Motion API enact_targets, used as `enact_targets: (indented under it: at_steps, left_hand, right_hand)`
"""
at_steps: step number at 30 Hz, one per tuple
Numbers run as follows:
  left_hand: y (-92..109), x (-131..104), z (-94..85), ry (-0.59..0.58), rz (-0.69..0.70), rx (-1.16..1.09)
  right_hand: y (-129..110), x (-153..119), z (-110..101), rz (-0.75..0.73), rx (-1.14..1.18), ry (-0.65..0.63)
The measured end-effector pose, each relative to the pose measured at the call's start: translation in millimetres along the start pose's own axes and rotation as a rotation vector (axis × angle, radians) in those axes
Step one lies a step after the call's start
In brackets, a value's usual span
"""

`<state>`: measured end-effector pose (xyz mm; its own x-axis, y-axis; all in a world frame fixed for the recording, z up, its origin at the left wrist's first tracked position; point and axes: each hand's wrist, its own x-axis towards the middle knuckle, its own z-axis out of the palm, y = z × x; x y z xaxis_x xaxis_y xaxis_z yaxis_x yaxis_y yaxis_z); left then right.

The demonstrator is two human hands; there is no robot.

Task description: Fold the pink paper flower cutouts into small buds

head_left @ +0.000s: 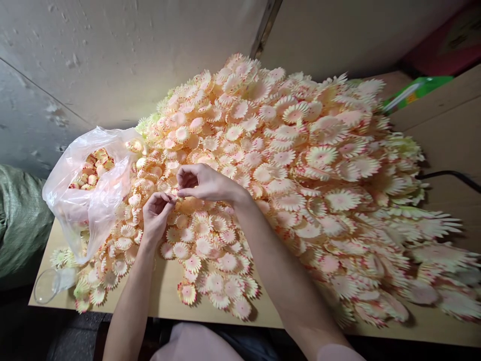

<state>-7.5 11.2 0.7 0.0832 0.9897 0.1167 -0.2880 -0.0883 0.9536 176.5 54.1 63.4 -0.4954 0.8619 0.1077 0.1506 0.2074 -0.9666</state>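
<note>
Two bare hands of mine meet almost fingertip to fingertip over the left part of the heap. My left hand (pixel 158 213) is bent in with its thumb and forefinger drawn close, and my right hand (pixel 201 184) curls toward it from the other side. Something tiny may be pinched where they meet, but I cannot tell what it is, or whether either grip is closed on it. If so, a slip of the fingertips could drop it among the look-alikes below, where it would be hard to find.

Just beneath and around my hands lie small flower pieces (pixel 203 245), cream with pinkish-red tips, loosely overlapped. They spread toward the near edge of the table (pixel 165 286); a sleeve or forearm brushing them could sweep the nearest over that edge. Beyond, the big heap (pixel 285 133) rises to the far side and runs to the right end, so a knock at its foot might start a slide and crease the thin petals.

To my left, a thin plastic bag (pixel 71 210) gapes, with rolled pieces (pixel 92 175) inside; catching its loose film could spill them. Close to the near left corner, a see-through cup (pixel 45 288) sits by the edge, easily nudged off.
</note>
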Motion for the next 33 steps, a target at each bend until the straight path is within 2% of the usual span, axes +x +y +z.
enact_targets:
  at_steps: [6,14,33]
  left_hand:
    - [1.4,-0.8,1.4,0.039,0.014,0.046]
    - [4.9,-0.8,1.4,0.041,0.009,0.065]
    - [-1.5,1.2,-2.6,0.073,-0.018,0.093]
  right_hand:
    - [-1.2,0.5,2.1,0.004,-0.003,0.002]
    - [-2.9,-0.6,1.1,0.054,0.073,-0.122]
    - [1.9,0.2,-0.9,0.062,0.103,-0.076]
